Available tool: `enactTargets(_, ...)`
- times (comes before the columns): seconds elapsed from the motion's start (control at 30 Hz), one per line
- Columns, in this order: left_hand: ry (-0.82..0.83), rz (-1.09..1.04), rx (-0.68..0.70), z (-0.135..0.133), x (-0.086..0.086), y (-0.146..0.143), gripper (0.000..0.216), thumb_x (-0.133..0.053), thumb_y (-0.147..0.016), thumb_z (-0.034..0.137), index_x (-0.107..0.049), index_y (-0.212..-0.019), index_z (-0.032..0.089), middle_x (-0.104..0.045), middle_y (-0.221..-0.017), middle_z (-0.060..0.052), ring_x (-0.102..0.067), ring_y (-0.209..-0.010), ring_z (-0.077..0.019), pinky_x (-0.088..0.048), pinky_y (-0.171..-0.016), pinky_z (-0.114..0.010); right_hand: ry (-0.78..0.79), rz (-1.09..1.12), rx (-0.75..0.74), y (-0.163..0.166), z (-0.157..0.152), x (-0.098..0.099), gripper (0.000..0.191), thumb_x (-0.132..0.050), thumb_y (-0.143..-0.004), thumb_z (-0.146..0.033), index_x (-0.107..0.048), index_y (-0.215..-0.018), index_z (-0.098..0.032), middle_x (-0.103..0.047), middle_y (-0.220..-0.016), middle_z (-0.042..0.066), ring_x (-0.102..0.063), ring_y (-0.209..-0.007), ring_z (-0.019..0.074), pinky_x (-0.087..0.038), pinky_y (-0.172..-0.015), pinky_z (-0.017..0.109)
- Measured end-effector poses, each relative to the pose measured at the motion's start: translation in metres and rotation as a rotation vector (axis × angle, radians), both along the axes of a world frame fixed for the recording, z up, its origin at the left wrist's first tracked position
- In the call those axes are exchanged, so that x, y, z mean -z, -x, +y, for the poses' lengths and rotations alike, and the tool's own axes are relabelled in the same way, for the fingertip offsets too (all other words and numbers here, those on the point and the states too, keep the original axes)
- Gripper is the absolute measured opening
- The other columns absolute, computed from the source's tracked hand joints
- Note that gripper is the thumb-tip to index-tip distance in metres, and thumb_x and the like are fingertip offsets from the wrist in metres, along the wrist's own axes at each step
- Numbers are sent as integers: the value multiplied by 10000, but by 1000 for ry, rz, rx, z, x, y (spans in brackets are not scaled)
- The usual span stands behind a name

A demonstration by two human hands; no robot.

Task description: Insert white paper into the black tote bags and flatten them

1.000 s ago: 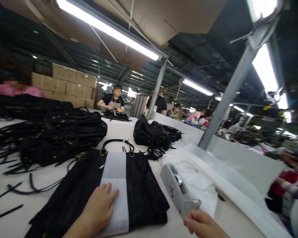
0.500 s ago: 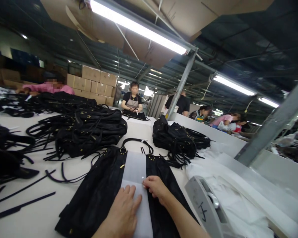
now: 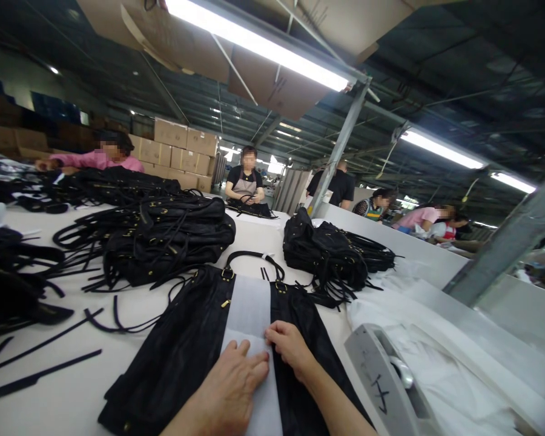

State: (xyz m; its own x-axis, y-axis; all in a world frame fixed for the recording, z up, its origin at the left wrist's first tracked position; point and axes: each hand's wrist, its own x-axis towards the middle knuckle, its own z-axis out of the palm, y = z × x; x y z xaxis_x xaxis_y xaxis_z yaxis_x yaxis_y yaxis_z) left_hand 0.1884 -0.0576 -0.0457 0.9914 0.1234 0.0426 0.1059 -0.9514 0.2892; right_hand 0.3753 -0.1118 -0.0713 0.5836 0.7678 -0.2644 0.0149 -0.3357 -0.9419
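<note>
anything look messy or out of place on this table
Loose black straps lie scattered at odd angles on the white table, apart from the piled bags. Otherwise nothing stands out: both hands, left hand and right hand, rest on the white strip across the black bag.

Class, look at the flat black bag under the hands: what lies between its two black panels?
In the head view, a white strip runs between the black bag's panels; both hands rest on it.

Bag factory floor: long white worktable point(image 3: 49, 387) piled with black handbags point(image 3: 163, 236) and loose straps point(image 3: 36, 375), seated workers point(image 3: 247, 181) along its far edge, stacked cardboard boxes point(image 3: 184, 142) behind, fluorescent tube lights point(image 3: 254, 42) on steel posts point(image 3: 338, 148).
</note>
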Motion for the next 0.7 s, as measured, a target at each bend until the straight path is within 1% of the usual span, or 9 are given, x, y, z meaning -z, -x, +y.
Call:
enactTargets(0.03, -16, -10, -7, 0, 0, 0, 444, -470, -787, 134, -551, -1222, 177, -547, -1362, -94, -463, -1202, -354, -349, -1047, -582, 4, 35, -1, 0, -1, -3, 176, -646, -682, -307, -534, -675, -172, -520, -596, -57, -262, -416, 30, -100, -408, 209)
enactTargets(0.1, -48, -28, -30, -1, 2, -1, 360, -489, -769, 137, -583, -1112, 192, -550, -1316, -102, -489, -1151, -333, -377, -1023, -553, 13, 111, -11, -1, -5, -8, 197, -636, -693, -334, -519, -709, -176, -508, -631, -62, -220, -406, 16, -84, -404, 199)
enactTargets(0.17, -71, -36, -55, -2, 5, -1, 350, -487, -775, 142, -576, -1109, 195, -508, -1347, -117, -465, -1182, -333, -357, -1041, -544, 29, 166, -20, -1, -7, -11, 207, -643, -689, -332, -515, -717, -172, -509, -648, -57, -211, -402, 6, -82, -400, 190)
enactTargets(0.23, -83, -47, -63, -2, 5, 0, 354, -475, -785, 141, -566, -1123, 197, -454, -1411, -122, -447, -1206, -333, -343, -1051, -544, 54, 181, -17, 1, -7, -10, 194, -655, -675, -298, -514, -691, -166, -507, -619, -54, -216, -390, 2, -70, -392, 187)
enactTargets(0.37, -84, -48, -16, -1, 0, -1, 299, -491, -760, 140, -576, -1043, 187, -365, -1516, -91, -493, -1133, -318, -401, -991, -538, 80, 139, 19, 4, -1, -1, 158, -626, -687, -242, -492, -635, -176, -399, -482, -93, -216, -357, 15, -54, -378, 191)
enactTargets(0.43, -82, -40, -4, -1, -1, -2, 307, -493, -751, 138, -575, -1044, 182, -351, -1531, -86, -498, -1124, -317, -407, -985, -540, 68, 106, 40, 4, 1, 2, 140, -603, -694, -228, -490, -628, -179, -371, -459, -100, -224, -354, 21, -63, -374, 192)
enactTargets(0.6, -70, -42, -32, 0, 3, -2, 374, -474, -769, 122, -563, -1125, 192, -443, -1457, -91, -452, -1200, -326, -350, -1053, -540, 20, 10, 74, 0, 1, 5, 76, -572, -670, -215, -520, -641, -168, -493, -530, -62, -259, -379, 24, -91, -369, 195)
enactTargets(0.7, -65, -40, -38, -1, 4, -1, 392, -477, -766, 120, -562, -1141, 194, -439, -1464, -87, -442, -1219, -331, -344, -1063, -541, 19, -39, 61, -3, 1, 8, 73, -569, -657, -234, -549, -658, -164, -529, -555, -50, -277, -388, 31, -109, -366, 197)
